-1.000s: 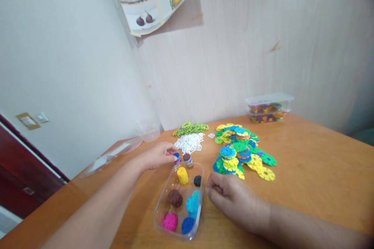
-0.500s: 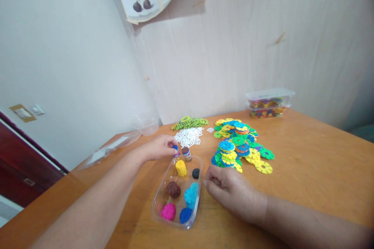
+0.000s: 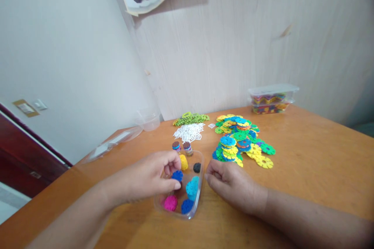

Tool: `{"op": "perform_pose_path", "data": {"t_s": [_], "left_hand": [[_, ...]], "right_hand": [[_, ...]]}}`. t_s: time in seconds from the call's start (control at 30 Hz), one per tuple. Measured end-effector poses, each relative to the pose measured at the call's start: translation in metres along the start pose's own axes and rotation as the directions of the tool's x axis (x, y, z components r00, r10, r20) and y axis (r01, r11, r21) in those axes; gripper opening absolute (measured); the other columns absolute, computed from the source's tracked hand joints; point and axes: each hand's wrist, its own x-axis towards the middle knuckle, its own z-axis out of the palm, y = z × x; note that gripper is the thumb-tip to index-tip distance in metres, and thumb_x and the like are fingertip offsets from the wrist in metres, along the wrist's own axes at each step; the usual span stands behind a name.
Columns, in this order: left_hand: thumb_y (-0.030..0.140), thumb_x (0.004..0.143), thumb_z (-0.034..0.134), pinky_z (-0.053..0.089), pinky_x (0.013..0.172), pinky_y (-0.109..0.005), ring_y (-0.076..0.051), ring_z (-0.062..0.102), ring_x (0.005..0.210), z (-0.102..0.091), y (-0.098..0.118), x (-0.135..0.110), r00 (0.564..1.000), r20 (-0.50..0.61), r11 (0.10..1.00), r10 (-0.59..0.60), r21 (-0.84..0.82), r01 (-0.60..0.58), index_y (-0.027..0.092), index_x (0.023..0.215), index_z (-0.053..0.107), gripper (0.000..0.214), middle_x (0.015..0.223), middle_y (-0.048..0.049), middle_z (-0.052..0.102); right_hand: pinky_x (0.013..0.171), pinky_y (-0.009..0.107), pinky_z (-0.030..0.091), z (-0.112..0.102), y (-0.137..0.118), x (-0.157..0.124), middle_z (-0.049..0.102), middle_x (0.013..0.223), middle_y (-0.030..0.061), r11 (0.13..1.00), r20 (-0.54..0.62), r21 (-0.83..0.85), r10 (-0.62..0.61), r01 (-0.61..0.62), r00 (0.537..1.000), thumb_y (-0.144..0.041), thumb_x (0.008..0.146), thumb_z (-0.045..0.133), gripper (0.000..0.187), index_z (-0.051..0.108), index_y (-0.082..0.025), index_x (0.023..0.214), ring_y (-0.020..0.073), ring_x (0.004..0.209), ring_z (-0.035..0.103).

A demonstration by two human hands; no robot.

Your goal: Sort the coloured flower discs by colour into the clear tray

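Note:
My left hand [image 3: 163, 175] is over the clear plastic tray [image 3: 191, 214], its thumb and curled fingers around a blue notched disc [image 3: 177, 175]. Below the hand, a brown stack of discs is mostly covered. The tray also holds stacks of discs: yellow [image 3: 184, 162], black [image 3: 197, 167], light blue [image 3: 192, 188], pink [image 3: 170, 203] and dark blue [image 3: 187, 206]. Just beyond the tray stand two small mixed stacks with brown tops, one on the left [image 3: 175, 146] and one on the right [image 3: 187, 147]. Beside the tray's right rim my right hand [image 3: 230, 183] rests on the table, fingers curled, nothing visible in them.
Large colourful flower-shaped discs [image 3: 239, 140] lie heaped on the right of the wooden table [image 3: 315, 163]. White pieces [image 3: 189, 132] and green pieces [image 3: 191, 118] lie behind the tray. Lidded boxes [image 3: 271, 99] stand at the back right. A clear tub [image 3: 150, 120] and lid [image 3: 117, 144] sit left.
My left hand has come back from the small left stack to above the tray, carrying the blue disc. That stack now shows a brown top. My right hand stays beside the tray.

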Motion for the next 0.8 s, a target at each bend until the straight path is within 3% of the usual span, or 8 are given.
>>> {"op": "perform_pose_path", "data": {"t_s": [0.1,0.3,0.8], "left_hand": [[0.030,0.077,0.062,0.041,0.070,-0.025,-0.015,0.055,0.082,0.011,0.004,-0.009,0.998,0.061,0.999,-0.013,0.043,0.011,0.020,0.092,0.056,0.019,0.089,0.0000,0.061],[0.034,0.074,0.066,0.038,0.075,-0.026,-0.018,0.050,0.091,0.016,0.006,-0.013,0.997,0.074,0.985,0.006,0.174,-0.019,0.023,0.089,0.060,0.019,0.089,0.0010,0.061],[0.038,0.074,0.067,0.036,0.079,-0.027,-0.018,0.049,0.091,0.017,0.003,-0.008,0.995,0.101,0.985,0.004,0.170,-0.022,0.024,0.090,0.063,0.022,0.089,0.0010,0.062]], "right_hand": [[0.053,0.023,0.035,0.000,0.000,-0.001,0.061,0.066,-0.0017,1.000,-0.002,0.002,0.000,0.000,1.000,-0.029,0.087,0.048,0.017,0.055,-0.020,0.074,0.0120,0.060,0.053],[0.053,0.023,0.036,-0.002,-0.003,-0.001,0.060,0.065,-0.0020,1.000,0.001,0.019,0.009,-0.009,1.000,-0.028,0.087,0.048,0.016,0.054,-0.021,0.074,0.0120,0.060,0.053],[0.056,0.024,0.038,-0.002,-0.002,0.000,0.062,0.068,-0.0001,0.999,0.002,0.030,0.015,-0.016,1.000,-0.027,0.086,0.049,0.015,0.057,-0.020,0.076,0.0130,0.062,0.054]]}}
